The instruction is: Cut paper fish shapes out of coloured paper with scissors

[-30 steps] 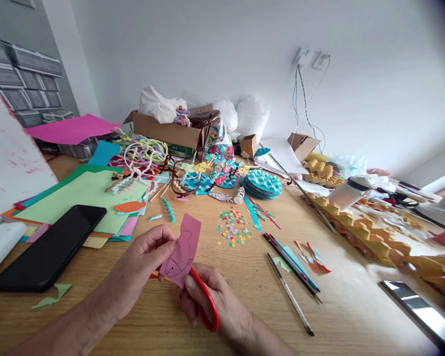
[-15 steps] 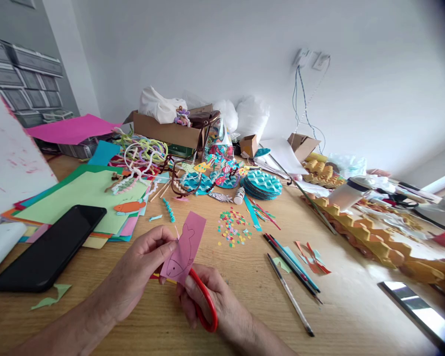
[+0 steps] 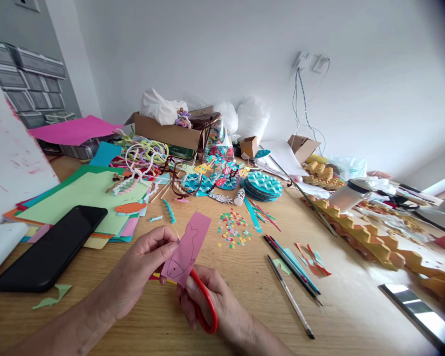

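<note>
Between the thumb and fingers of my left hand (image 3: 148, 262) is a strip of purple paper (image 3: 197, 231) with a fish outline drawn on it, its head end toward me. My right hand (image 3: 211, 294) grips red-handled scissors (image 3: 206, 306) at the lower edge of the paper. The blades are mostly hidden behind the paper and my fingers. A bit of yellow and red shows under the strip, by the left fingers. Beyond my hands lie a pile of colored paper dots (image 3: 234, 227) and a turquoise twisted strand (image 3: 169, 211).
At left are a black phone (image 3: 52, 247) and stacked colored paper (image 3: 77, 198) with an orange paper fish (image 3: 129, 207). Right of my hands lie several pens and pencils (image 3: 292, 267), paper scraps (image 3: 314, 259), and yellow egg cartons (image 3: 371, 242). Turquoise scalloped discs (image 3: 262, 187) stand farther back.
The purple paper's upper end has tilted slightly to the right. My hands keep nearly the same place and hold, and the view has shifted very little.
</note>
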Tool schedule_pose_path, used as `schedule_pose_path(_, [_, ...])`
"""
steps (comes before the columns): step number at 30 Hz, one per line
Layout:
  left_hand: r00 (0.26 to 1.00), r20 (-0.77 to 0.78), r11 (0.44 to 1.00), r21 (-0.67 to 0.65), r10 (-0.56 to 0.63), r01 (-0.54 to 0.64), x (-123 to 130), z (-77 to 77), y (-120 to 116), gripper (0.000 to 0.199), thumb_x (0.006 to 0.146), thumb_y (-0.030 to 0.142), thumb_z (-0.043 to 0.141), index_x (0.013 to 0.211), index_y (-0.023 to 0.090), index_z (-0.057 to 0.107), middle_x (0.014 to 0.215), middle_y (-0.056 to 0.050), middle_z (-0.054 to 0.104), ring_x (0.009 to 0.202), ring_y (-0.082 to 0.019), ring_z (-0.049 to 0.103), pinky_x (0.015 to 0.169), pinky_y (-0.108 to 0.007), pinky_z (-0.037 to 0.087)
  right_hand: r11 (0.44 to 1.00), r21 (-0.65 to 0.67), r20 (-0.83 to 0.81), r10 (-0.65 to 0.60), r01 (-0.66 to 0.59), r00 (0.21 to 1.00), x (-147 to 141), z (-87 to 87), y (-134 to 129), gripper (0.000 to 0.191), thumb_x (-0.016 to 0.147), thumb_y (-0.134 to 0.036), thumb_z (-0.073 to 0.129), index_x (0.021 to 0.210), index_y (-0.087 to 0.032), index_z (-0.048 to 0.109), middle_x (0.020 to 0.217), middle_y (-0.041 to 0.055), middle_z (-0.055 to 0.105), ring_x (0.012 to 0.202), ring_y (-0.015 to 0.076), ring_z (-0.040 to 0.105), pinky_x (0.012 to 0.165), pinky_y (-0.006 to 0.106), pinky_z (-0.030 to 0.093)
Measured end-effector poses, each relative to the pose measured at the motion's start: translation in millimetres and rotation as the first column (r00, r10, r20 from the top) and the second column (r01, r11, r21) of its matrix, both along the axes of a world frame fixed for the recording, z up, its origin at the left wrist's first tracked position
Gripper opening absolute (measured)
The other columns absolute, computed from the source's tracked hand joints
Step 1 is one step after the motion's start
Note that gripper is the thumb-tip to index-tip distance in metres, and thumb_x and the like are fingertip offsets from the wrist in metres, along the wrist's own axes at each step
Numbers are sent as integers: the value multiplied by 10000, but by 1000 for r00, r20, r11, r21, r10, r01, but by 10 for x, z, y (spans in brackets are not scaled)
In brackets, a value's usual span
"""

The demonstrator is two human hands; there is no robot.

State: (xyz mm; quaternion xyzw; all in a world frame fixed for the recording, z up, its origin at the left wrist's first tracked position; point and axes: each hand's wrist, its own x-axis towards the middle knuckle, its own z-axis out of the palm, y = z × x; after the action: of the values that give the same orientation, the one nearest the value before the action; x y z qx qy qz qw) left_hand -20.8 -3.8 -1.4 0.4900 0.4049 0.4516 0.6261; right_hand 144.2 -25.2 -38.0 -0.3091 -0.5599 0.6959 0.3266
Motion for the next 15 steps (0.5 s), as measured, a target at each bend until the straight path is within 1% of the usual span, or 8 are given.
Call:
schedule_pose_path(6, [999,-17,999,6,-39,39,-35,26,16,202,805,319,572,666,198,488,620,66,402,570,-94,333,513,-187,312,999,34,11,29,-29,1000,39,23,4,520,866,-630,428,729,-135,515,467,-44,473,356,37,350,392,161,261])
schedule_pose_path(11, [996,-30,996,6,-88,88,-67,67,54,189,798,303,566,666,196,484,616,69,381,549,-91,292,498,-194,275,999,4,-14,43,-43,999,51,7,15,478,865,-601,465,780,-132,514,476,-50,474,352,39,359,374,154,261])
schedule_pose_path(15, [990,-49,991,2,-132,133,-104,80,83,188,809,297,552,667,199,479,621,67,379,550,-94,298,496,-201,265,999,-15,-7,52,-52,999,51,12,15,464,868,-586,473,784,-131,509,469,-53,466,344,38,357,356,151,250])
